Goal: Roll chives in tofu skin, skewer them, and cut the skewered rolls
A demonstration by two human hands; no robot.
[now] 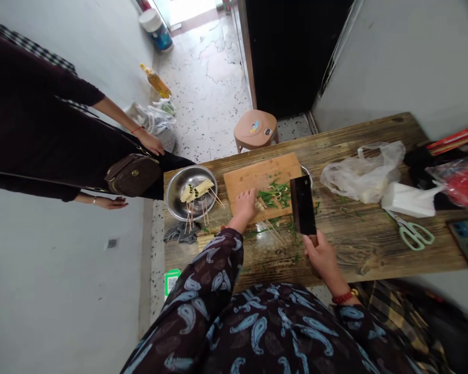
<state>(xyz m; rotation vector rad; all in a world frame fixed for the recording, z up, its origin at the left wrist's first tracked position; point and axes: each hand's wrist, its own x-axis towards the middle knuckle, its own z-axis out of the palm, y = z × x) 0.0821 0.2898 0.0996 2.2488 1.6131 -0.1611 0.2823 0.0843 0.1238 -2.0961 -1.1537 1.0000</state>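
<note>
My right hand (322,257) is wrapped round the handle of a cleaver (303,205), whose dark broad blade covers the right end of the wooden cutting board (239,179). Palm down on the board's near left part, my left hand (246,206) has its fingers stretched out. Beside those fingers lies a pile of cut green vegetables (275,196). Thin wooden skewers (271,226) stick out from near the left hand towards the table's front; their upper ends are hard to make out. Left of the board, a steel bowl (171,200) holds several skewers with pale yellow folded food.
On the wooden table (368,249) are a plastic bag (364,174), white tissues (409,200), scissors (412,234) and a phone (466,241). A dark cloth (181,232) lies below the bowl. Another person (42,119) stands at the left; a stool (255,130) is behind the table.
</note>
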